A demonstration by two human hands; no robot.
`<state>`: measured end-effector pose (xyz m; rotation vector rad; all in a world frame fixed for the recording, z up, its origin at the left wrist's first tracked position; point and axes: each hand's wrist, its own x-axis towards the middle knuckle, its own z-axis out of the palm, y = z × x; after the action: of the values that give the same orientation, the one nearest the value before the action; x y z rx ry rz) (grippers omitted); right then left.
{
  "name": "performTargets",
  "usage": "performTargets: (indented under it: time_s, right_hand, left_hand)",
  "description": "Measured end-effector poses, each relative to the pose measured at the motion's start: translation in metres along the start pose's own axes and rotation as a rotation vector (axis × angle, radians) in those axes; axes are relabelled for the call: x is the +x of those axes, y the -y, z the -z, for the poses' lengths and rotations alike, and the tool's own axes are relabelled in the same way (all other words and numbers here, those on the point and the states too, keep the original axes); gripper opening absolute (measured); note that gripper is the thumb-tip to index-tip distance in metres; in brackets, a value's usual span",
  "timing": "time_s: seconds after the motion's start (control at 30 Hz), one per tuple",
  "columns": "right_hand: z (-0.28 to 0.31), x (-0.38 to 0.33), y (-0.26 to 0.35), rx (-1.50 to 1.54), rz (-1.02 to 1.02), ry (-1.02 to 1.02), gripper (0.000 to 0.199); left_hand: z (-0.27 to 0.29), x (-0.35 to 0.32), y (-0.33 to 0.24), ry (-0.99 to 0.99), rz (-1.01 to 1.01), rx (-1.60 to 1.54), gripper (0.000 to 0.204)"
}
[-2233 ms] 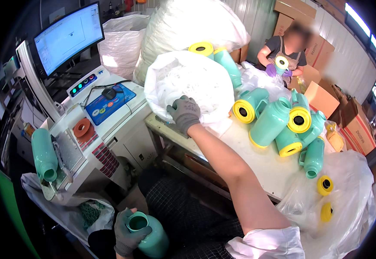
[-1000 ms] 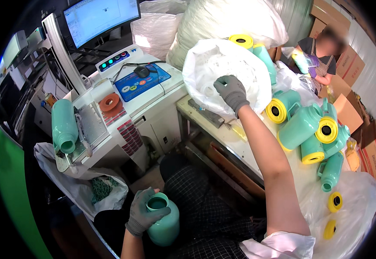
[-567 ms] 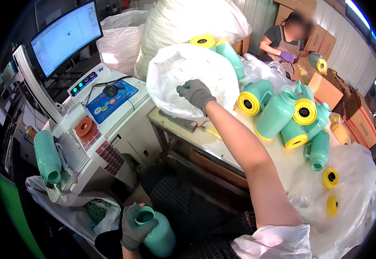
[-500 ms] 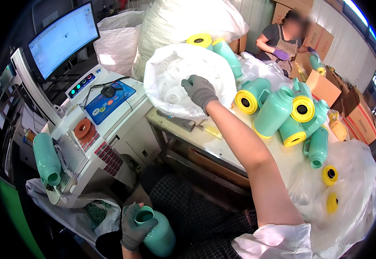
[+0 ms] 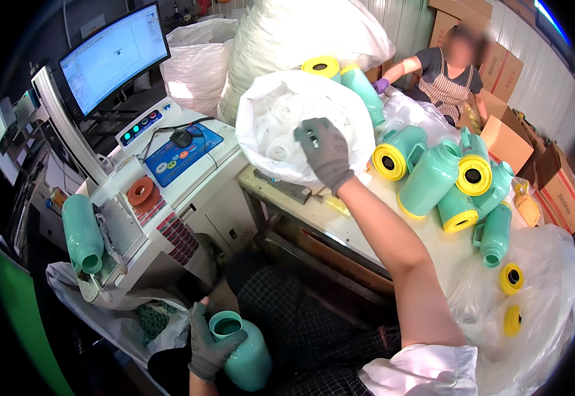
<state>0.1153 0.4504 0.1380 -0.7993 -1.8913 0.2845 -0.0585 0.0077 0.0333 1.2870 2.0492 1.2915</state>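
Observation:
My left hand (image 5: 209,346), in a grey glove, grips a mint-green thermos flask shell (image 5: 251,363) near its neck, low by my lap. The shell stands tilted with its open round mouth facing up. My right hand (image 5: 328,155), also gloved, hovers over the near right part of a white sack (image 5: 251,148) with its fingers curled in. What the fingers hold, if anything, I cannot make out. Inside the sack lie many thin white plastic rings (image 5: 279,148).
Several green flasks with yellow bases (image 5: 429,178) crowd the table at right, beside two loose yellow caps (image 5: 511,278). At left, a machine bed carries another green shell (image 5: 82,231) and an orange roll (image 5: 143,193). A co-worker (image 5: 447,79) sits behind cartons.
My right hand has lifted slightly and turned, its fingers now more curled. The view has shifted a little. The co-worker's arm now reaches toward the flasks by the sack.

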Motion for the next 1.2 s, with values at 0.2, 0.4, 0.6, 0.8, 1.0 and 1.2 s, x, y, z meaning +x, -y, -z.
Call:
performTargets:
  time_s: [0.2, 0.4, 0.6, 0.8, 1.0, 1.2]
  right_hand:
    - [-0.033, -0.185, 0.152, 0.336, 0.478, 0.896, 0.035]
    - [-0.033, -0.224, 0.176, 0.553, 0.450, 0.850, 0.049]
    - [-0.016, -0.221, 0.191, 0.556, 0.605, 0.948, 0.048]
    - [-0.005, -0.234, 0.199, 0.525, 0.483, 1.038, 0.038]
    - [-0.008, -0.243, 0.215, 0.488, 0.454, 0.957, 0.043]
    - [-0.006, -0.238, 0.207, 0.574, 0.533, 1.024, 0.042]
  left_hand:
    - [-0.005, -0.012, -0.033, -0.183, -0.241, 0.237, 0.114]
    - [0.026, -0.009, -0.052, -0.012, -0.289, 0.419, 0.045]
    - [0.042, -0.019, -0.037, 0.073, -0.330, 0.428, 0.037]
    - [0.046, -0.022, -0.064, 0.119, -0.401, 0.633, 0.038]
    - [0.059, -0.029, -0.059, 0.123, -0.312, 0.604, 0.035]
    - [0.063, -0.032, -0.061, 0.197, -0.359, 0.544, 0.034]
